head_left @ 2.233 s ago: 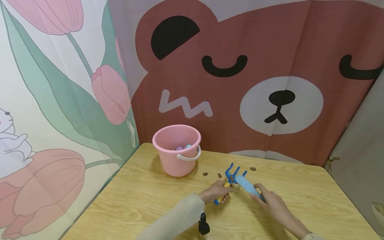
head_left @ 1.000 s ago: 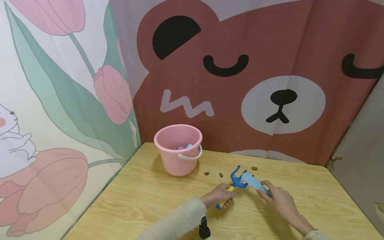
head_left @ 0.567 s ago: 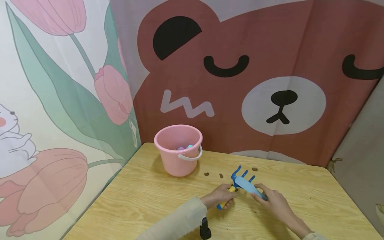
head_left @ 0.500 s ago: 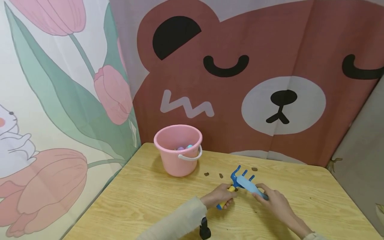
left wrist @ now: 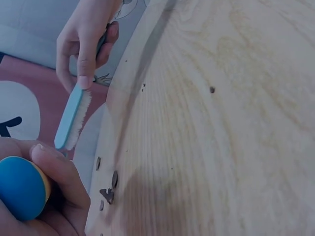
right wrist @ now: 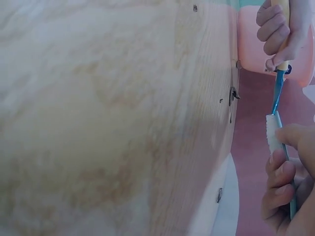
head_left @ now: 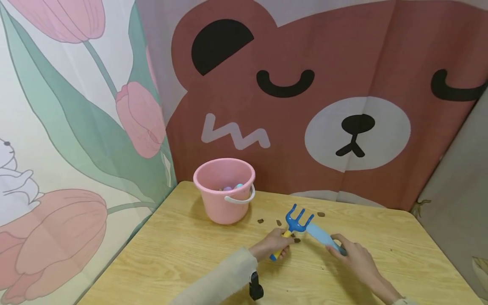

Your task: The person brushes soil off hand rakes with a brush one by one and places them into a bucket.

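Note:
My left hand (head_left: 275, 243) grips the yellow handle of a small toy garden fork (head_left: 295, 224), its blue tines pointing away over the table. Right of the tines, my right hand (head_left: 357, 259) holds a light blue brush (head_left: 321, 235). White bristles show on the brush (left wrist: 74, 118) in the left wrist view. In the right wrist view the brush tip is close to the edge of the fork (right wrist: 278, 91); whether they touch I cannot tell. Dark brown clumps (head_left: 297, 240) lie on the table beside my left fingers.
A pink bucket (head_left: 225, 207) with a white handle stands at the back left, small coloured things inside. More brown bits (head_left: 321, 214) are scattered near the fork on the wooden table (head_left: 183, 254). Printed cloths (head_left: 282, 123) hang behind and at the left.
Earlier the brush lay over the fork's head; now it has drawn back to the right. The fork's head has turned to show its face. Brown clumps now show more plainly beneath it.

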`<state>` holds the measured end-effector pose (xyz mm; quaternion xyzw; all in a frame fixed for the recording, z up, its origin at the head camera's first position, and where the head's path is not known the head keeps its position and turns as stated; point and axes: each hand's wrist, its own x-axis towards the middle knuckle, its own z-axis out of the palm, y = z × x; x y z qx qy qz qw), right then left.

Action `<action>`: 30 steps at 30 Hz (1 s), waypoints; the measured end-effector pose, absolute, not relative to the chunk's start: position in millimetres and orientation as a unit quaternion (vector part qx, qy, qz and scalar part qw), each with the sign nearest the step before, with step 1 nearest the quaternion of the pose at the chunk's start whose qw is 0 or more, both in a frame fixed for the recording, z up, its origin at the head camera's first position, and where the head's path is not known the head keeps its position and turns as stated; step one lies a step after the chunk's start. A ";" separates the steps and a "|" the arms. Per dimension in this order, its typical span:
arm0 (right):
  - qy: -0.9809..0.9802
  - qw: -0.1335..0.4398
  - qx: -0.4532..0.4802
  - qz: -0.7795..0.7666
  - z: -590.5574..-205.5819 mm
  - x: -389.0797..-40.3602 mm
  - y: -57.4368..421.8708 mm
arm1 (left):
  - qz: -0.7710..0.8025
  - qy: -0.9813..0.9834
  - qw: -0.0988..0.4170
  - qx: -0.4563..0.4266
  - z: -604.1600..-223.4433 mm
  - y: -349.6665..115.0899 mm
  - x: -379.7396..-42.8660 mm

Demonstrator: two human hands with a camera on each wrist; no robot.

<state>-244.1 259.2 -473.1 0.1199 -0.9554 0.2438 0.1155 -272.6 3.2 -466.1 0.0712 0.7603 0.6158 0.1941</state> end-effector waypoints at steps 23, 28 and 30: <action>-0.966 0.052 0.108 0.231 -481.1 -239.1 259.5 | 0.598 0.780 0.162 0.088 -422.0 -13.6 -289.7; -0.966 0.041 0.106 0.234 -480.4 -239.8 259.3 | 0.590 0.784 0.158 0.110 -413.4 -19.9 -292.5; -0.965 0.039 0.107 0.235 -479.1 -240.5 259.3 | 0.590 0.784 0.157 0.112 -409.7 -22.5 -294.7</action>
